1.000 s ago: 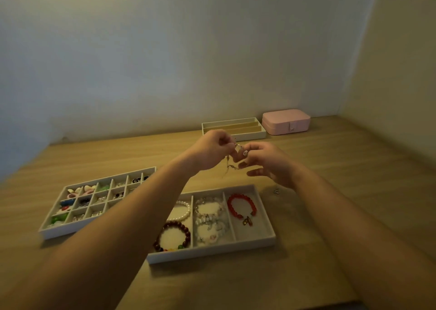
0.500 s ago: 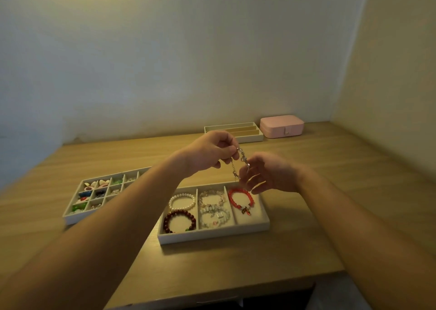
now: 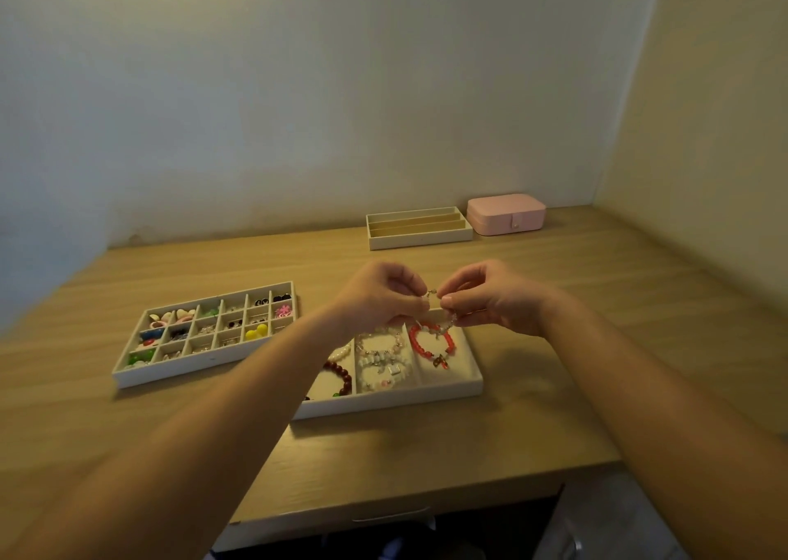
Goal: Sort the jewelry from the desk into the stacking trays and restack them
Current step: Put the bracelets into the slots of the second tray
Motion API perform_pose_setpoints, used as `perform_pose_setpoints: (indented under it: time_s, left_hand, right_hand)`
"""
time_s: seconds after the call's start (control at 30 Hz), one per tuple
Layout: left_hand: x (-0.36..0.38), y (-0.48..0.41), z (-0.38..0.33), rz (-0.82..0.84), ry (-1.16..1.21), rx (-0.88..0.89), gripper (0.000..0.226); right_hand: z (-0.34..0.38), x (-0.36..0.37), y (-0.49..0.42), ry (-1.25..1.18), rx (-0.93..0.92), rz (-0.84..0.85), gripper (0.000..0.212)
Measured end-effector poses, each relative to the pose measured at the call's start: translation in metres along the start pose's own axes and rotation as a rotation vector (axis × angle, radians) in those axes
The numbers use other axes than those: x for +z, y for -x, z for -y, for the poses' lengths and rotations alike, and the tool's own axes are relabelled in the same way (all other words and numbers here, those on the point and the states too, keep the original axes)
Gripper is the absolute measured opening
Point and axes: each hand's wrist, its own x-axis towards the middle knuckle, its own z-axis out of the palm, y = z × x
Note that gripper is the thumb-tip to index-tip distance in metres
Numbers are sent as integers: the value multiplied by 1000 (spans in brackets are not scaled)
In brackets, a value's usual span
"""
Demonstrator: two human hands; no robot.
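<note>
Sorting step: left hand and right hand pinched a chain, probably a bracelet, over the tray. Next: lower it in.

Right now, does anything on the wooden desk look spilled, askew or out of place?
Nothing stands out: the white grid tray, the white three-slot bracelet tray and the cream slotted tray all sit flat, with nothing tipped or spilled.
</note>
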Motion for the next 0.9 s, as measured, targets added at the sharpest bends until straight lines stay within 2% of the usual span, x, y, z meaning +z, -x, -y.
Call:
perform_pose_setpoints:
  time_s: [0.23, 0.4, 0.6, 0.9]
  left_hand:
    - [16, 7, 11, -102, -80, 0, 24]
    - [16, 7, 19, -50, -68, -68, 35]
    - [20, 11, 20, 17, -53, -83, 18]
    - [29, 6, 21, 67, -438, 19, 16]
  right_hand:
    - [-6, -6, 9, 17, 5, 25, 18]
    - [-8, -6, 14, 92, 46, 68, 19]
    - [-7, -3, 16, 264, 76, 129, 16]
    - [-4, 12, 14, 577, 37, 181, 8]
